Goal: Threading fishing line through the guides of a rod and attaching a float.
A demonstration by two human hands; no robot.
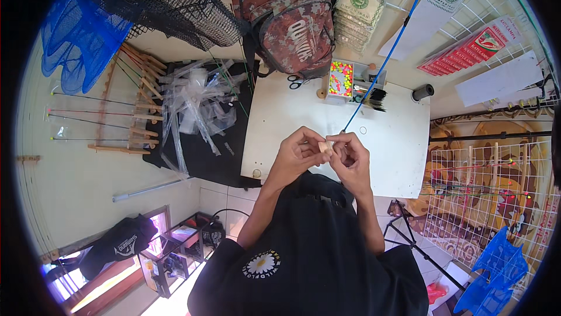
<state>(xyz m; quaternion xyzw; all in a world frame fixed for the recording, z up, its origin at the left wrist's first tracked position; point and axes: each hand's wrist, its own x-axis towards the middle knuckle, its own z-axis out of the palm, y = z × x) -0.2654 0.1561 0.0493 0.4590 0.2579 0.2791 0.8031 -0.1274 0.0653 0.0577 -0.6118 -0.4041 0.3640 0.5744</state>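
My left hand (300,155) is closed above the near part of the white table, its thumb and fingers pinching a small pale wooden piece (325,148). My right hand (353,161) meets it from the other side, fingers curled and fingertips at the same piece. A long thin blue rod (383,70) slants down from the top of the view, its dark lower end at my right index finger. Whether that end is held or only passes behind the hand, I cannot tell. The fingers cover much of the wooden piece.
Across the white table (269,123) stand an organizer box (367,76) with colourful beads (340,79), scissors (296,82) and a dark spool (422,92). Clear plastic wrappers (196,102) pile up at left. A camouflage backpack (295,32) sits behind; a black tripod (409,228) stands right.
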